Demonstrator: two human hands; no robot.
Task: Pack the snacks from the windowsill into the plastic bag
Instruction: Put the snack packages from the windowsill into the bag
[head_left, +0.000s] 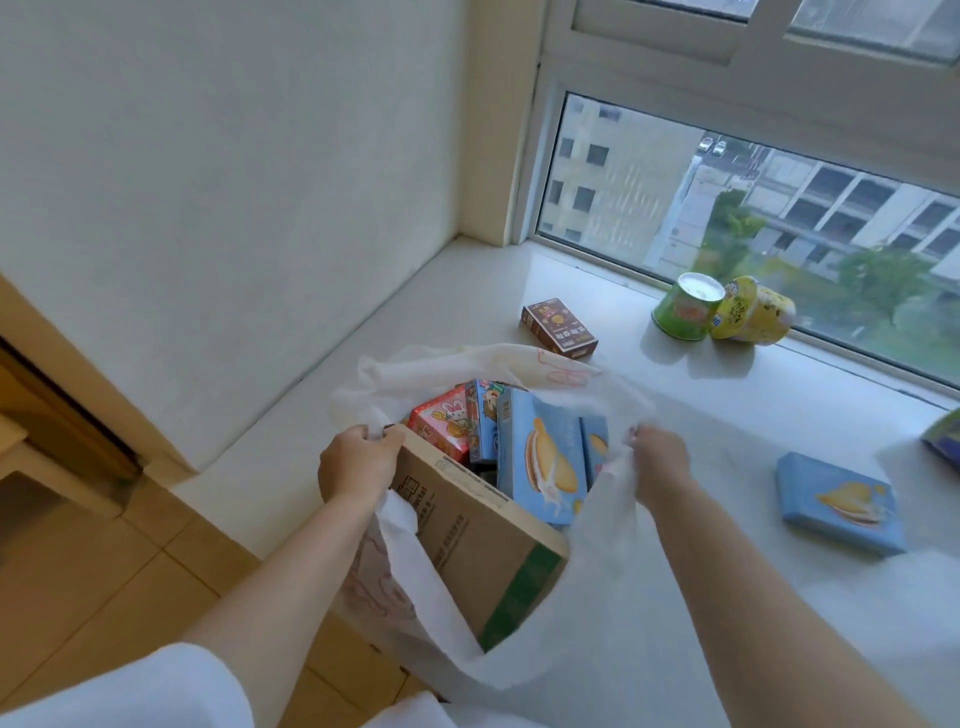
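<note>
On the windowsill, the left hand and the right hand each pinch an edge of the white plastic bag (already holding several snack boxes), while a brown box, two tipped cups and a blue box lie outside it.

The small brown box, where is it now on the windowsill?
In the head view, the small brown box lies flat on the windowsill, just beyond the plastic bag and left of the green cup.
</note>
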